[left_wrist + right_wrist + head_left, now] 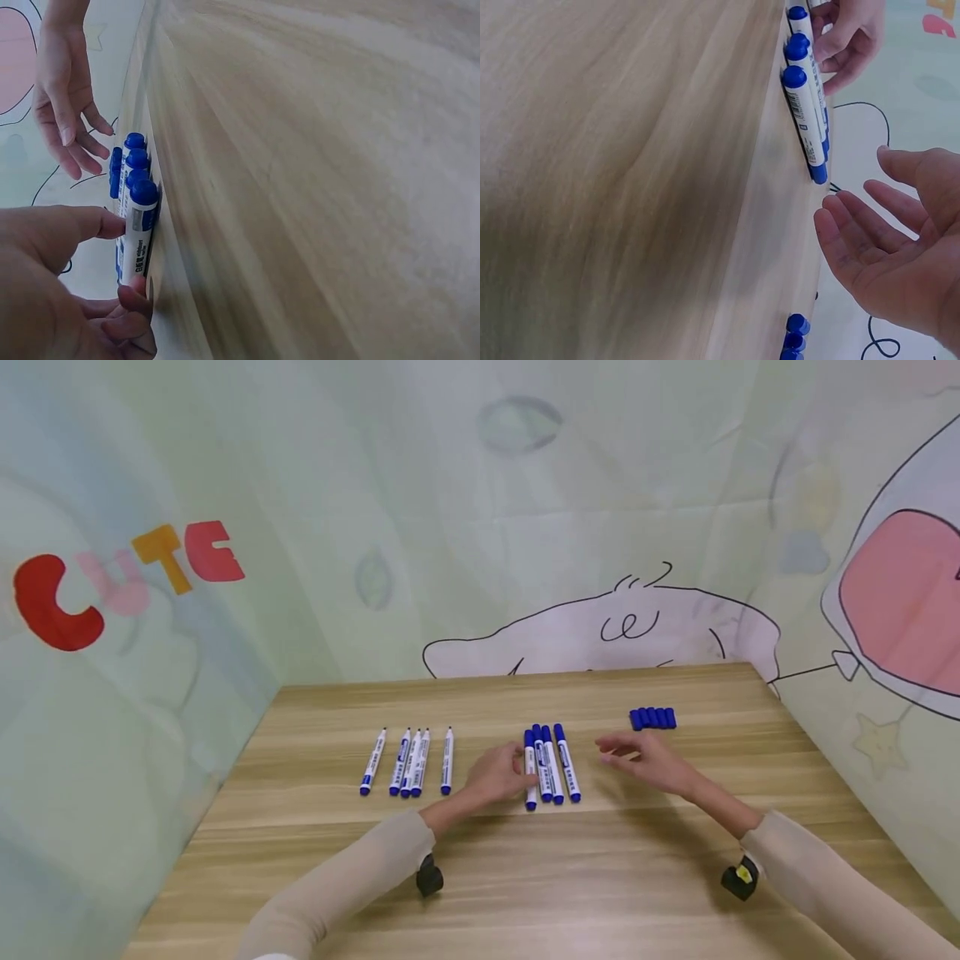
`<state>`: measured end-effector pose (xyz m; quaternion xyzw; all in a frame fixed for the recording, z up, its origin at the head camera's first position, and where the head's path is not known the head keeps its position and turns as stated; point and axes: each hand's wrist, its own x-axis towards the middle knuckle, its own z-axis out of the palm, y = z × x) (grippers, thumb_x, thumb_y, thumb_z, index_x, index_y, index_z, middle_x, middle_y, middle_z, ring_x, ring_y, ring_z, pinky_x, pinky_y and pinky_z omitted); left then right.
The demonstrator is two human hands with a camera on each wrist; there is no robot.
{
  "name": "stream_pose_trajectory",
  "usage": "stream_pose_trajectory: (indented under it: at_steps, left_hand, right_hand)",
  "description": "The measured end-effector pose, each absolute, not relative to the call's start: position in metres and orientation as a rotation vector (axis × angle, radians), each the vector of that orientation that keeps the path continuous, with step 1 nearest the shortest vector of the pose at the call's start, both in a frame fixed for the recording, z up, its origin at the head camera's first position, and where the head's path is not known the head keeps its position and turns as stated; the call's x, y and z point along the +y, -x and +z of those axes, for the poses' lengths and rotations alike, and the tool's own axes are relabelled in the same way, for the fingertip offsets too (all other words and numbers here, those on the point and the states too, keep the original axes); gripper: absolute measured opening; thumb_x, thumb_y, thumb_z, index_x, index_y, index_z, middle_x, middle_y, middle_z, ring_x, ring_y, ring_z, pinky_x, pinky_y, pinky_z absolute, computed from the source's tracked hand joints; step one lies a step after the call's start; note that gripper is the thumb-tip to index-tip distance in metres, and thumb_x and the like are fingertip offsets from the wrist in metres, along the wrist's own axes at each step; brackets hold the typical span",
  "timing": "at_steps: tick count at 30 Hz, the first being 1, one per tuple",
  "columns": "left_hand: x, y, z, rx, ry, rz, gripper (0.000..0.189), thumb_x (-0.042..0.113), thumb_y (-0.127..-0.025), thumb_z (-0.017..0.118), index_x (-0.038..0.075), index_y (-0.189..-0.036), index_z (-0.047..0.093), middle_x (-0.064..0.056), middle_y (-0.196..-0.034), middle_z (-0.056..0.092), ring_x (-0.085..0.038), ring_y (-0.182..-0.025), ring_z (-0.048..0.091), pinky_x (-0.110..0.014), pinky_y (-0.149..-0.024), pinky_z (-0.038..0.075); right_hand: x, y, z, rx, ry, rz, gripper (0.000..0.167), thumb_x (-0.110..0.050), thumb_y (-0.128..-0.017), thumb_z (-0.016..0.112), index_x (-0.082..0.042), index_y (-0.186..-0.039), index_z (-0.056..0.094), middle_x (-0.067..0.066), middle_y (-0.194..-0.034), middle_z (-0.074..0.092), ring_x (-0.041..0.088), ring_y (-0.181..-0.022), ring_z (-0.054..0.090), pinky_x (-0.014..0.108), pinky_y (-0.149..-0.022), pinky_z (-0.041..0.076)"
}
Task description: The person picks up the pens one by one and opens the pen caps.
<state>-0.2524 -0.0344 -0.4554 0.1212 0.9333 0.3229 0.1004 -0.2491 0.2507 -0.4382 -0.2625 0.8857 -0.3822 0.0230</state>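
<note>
Four-sided by thumb and fingers, the leftmost capped blue whiteboard marker (531,793) lies on the wooden table in my left hand (497,774). In the left wrist view, the left thumb and fingers pinch that white-barrelled marker from both sides. Beside it, to the right, lie 3 more capped markers (557,768) in a loose row, pointing away. My right hand (648,762) hovers right of this row with fingers relaxed and apart, holding nothing. In the right wrist view, its fingertips are near the far end of the rightmost marker (806,116).
Several uncapped markers (415,764) lie to the left, dark tips facing away. Several loose blue caps (652,718) sit side by side at the back right. The wooden table (480,877) meets a printed cloth backdrop (337,527) at its far edge.
</note>
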Motion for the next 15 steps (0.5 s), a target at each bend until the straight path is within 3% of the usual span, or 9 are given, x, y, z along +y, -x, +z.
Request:
stream_pose_trajectory:
  at_steps: [15]
  left_hand:
    - [-0.048,0.245,-0.453,2.802,-0.368,0.931,0.043,0.022,-0.082,0.082,0.001,-0.118,0.069,-0.004,-0.083,0.071,-0.008,-0.062,0.056,-0.019,-0.053,0.043]
  right_hand:
    - [0.247,0.248,-0.433,2.726,0.806,-1.174,0.033,-0.011,-0.099,0.067,0.009,-0.125,0.066,0.025,-0.120,0.072,0.035,-0.106,0.072,0.040,-0.090,0.060]
